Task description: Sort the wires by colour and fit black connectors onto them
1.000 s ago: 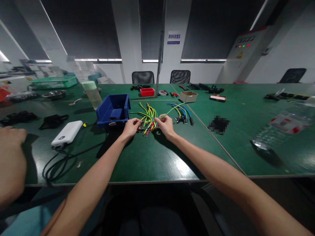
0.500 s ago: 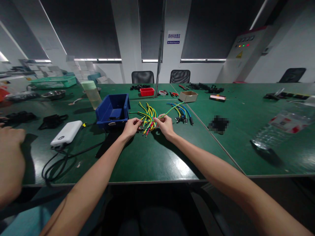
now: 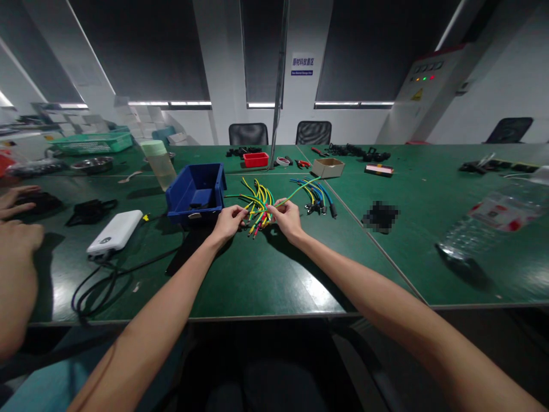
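A bundle of yellow and green wires (image 3: 259,194), some with red or dark ends, lies fanned out on the green table between my hands. My left hand (image 3: 230,222) is closed in a pinch at the bundle's left edge; what its fingertips hold is too small to make out. My right hand (image 3: 287,220) pinches a long green wire (image 3: 302,188), whose free end slants up and to the right. Beyond that hand lies a second group of blue, yellow and green wires (image 3: 318,197) with dark and metal ends. A blue bin (image 3: 175,201) with a few dark pieces inside stands just left of the bundle.
A white power bank (image 3: 115,232) with black cable lies left, near a co-worker's hands (image 3: 16,246). Behind stand a capped bottle (image 3: 159,166), a red tray (image 3: 256,160) and a cardboard box (image 3: 327,168). A plastic water bottle (image 3: 489,220) lies right.
My hands keep almost the same pose at the wires. At the far left, more of the co-worker's fingers now show over the dark object there.
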Demonstrator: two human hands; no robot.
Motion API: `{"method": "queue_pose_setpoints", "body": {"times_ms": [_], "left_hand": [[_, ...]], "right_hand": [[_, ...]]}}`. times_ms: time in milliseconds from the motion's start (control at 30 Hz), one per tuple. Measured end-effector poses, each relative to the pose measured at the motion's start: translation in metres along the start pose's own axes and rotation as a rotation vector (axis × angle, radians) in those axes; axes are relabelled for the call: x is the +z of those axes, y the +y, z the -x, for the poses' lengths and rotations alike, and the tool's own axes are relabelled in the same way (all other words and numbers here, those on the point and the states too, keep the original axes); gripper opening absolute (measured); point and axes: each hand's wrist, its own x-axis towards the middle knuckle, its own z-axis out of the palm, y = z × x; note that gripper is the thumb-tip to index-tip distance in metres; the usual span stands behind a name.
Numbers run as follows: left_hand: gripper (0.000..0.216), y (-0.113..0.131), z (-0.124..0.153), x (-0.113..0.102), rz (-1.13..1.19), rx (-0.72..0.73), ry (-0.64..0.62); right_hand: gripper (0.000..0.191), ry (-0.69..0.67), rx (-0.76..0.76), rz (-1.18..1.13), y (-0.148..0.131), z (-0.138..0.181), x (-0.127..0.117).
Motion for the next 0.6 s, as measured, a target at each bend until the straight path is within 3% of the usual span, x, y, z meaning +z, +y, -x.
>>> {"method": "queue_pose_setpoints", "body": {"times_ms": [600], "left_hand": [[0.039,0.0017,0.0012,0.0009,-0.028,0.025,-0.004]], "right_hand": [[0.028,-0.01,-0.019,0.01,0.0002,0.001,-0.0001]]}}
